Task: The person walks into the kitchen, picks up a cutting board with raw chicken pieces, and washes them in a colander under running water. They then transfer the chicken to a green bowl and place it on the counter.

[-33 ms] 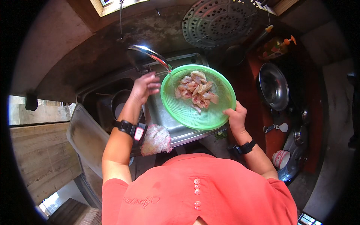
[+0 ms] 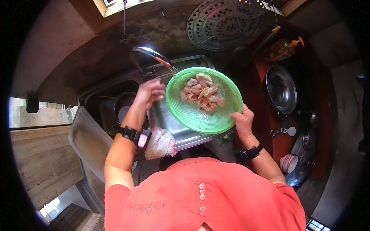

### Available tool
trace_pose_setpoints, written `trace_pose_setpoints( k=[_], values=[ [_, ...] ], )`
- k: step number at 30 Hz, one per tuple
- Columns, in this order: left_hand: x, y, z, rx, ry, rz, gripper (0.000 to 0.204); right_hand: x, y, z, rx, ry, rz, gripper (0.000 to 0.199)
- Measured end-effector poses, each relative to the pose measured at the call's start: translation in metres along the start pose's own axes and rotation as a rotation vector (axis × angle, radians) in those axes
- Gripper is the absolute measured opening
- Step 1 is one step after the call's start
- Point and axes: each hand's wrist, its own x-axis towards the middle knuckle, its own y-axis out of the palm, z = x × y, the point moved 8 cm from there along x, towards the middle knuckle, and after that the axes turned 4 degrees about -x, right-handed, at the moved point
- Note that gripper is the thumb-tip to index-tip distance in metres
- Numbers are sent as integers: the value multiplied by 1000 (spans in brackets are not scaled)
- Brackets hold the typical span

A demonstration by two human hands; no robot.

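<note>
Green colander (image 2: 208, 115) unmoved over steel sink (image 2: 181, 133)

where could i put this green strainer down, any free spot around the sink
Barest patch: the sink's steel floor under the strainer, between tap and front rim. The left basin holds a pot. A bag sits on the front rim by the left hand. The red counter right of the right hand is crowded with a pan and bowls.

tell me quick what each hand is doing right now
Left hand: fingers curled at the rim of the round green plastic strainer; grip cannot be told.
Right hand: closed on the strainer's near rim, holding it over the steel sink.
</note>
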Motion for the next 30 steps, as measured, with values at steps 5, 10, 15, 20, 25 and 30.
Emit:
trace_pose_setpoints(
  k=[5,10,15,20,25,30],
  values=[
    [-47,-21,67,47,-159,-87,40,-9,-10,6,-34,-81,-1,44],
    [-89,-38,121,-55,-258,-136,36,-13,-8,12,-76,-152,-22,46],
    [-123,-39,141,-63,-247,-138,36,-15,3,2,87,-82,56,43],
    [-142,-15,139,-34,-233,-127,39,-11,0,-22,-84,14,-5,28],
    [-145,9,122,-50,-201,-78,42,-11,17,-64,120,323,16,21],
    [-137,-9,119,-164,-188,-191,30,-15,32,-75,163,423,58,24]
  ],
)
